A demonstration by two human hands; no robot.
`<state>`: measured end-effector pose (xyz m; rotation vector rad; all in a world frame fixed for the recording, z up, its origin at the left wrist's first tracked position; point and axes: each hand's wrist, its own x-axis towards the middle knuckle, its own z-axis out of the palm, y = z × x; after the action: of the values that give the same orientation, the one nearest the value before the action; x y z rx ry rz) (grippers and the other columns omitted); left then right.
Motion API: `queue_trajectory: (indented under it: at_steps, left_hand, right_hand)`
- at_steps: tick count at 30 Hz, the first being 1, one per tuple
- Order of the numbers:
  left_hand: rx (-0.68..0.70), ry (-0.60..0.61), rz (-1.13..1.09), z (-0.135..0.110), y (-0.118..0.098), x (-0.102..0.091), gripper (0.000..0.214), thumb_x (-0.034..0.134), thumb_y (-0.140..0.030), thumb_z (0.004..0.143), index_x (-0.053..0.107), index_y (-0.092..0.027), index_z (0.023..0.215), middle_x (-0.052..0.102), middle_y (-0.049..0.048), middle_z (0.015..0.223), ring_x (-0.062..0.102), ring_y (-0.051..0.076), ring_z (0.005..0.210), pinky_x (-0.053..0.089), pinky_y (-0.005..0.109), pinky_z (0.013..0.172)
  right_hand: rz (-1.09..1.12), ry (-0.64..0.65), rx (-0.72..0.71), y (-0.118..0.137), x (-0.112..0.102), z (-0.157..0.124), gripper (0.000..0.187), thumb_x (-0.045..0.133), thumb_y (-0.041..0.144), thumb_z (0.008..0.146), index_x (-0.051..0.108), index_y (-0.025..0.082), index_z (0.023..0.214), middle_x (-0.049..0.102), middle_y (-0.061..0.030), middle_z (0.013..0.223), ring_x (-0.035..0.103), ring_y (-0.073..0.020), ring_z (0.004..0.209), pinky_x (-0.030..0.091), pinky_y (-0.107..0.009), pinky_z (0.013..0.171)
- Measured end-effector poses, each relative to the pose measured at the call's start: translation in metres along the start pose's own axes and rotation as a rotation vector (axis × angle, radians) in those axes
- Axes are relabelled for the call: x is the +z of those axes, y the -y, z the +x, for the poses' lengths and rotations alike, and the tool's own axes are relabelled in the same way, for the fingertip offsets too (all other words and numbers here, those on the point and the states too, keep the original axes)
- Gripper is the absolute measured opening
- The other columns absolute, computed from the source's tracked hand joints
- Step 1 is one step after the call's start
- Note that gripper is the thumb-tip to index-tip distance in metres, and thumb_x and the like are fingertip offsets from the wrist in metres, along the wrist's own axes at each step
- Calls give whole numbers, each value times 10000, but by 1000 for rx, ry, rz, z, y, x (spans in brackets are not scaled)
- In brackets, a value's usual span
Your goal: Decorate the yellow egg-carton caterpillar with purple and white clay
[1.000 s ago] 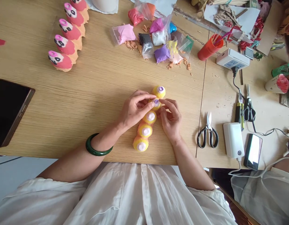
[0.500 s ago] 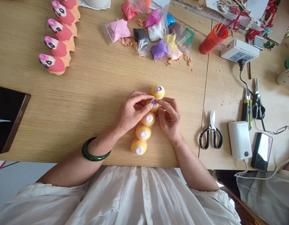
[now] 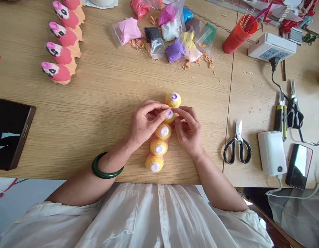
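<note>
An egg-carton strip (image 3: 163,138) lies lengthwise in front of me, its bumps covered in yellow clay with white discs on top. The farthest bump carries a small purple clay ring (image 3: 174,96). On the second bump sits another purple clay piece (image 3: 170,113), partly covered by my left thumb. My left hand (image 3: 146,120) curves round that bump from the left, thumb and forefinger closed about it. From the right, my right hand (image 3: 189,129) touches the same bump with its forefinger, the other fingers curled beside the strip. The nearer bumps show plain white discs.
A red-painted egg-carton strip (image 3: 62,57) with eyes stands at the far left. Bags of coloured clay (image 3: 175,51) lie at the back. Scissors (image 3: 237,143), a power bank (image 3: 272,153), a power strip (image 3: 271,48) and a red cup (image 3: 239,34) are rightward; a phone (image 3: 11,134) lies left.
My left thumb has slid slightly farther over the purple piece, and my right forefinger has shifted a little on the bump. The view has also moved slightly; the strip stays put.
</note>
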<state>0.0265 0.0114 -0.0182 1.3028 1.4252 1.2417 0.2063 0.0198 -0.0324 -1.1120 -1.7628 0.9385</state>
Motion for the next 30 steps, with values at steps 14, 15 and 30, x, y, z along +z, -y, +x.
queue_trajectory:
  at_steps: [14, 15, 30]
  left_hand:
    - [-26, 112, -49, 3, -1, -10, 243, 776, -419, 942, 835, -227, 1078, 735, 76, 1158, 736, 194, 1008, 654, 301, 856]
    - [-29, 123, -53, 3, 0, -11, 250, 790, -418, 929, 835, -227, 1084, 732, 74, 1150, 733, 189, 983, 652, 299, 840]
    - [-35, 92, -30, 4, -2, -9, 255, 758, -429, 957, 836, -206, 1051, 753, 76, 1132, 735, 196, 1039, 627, 288, 893]
  right_hand:
    - [22, 2, -12, 0, -1, 1, 311, 495, 168, 1062, 700, 270, 1273, 663, -100, 1274, 721, -198, 1074, 676, -346, 804]
    - [27, 4, -15, -1, -1, 1, 310, 495, 169, 1062, 698, 271, 1273, 662, -99, 1274, 720, -200, 1084, 677, -348, 810]
    - [35, 4, -28, -2, 0, 0, 308, 506, 172, 1066, 694, 265, 1291, 658, -95, 1274, 716, -196, 1107, 678, -330, 807]
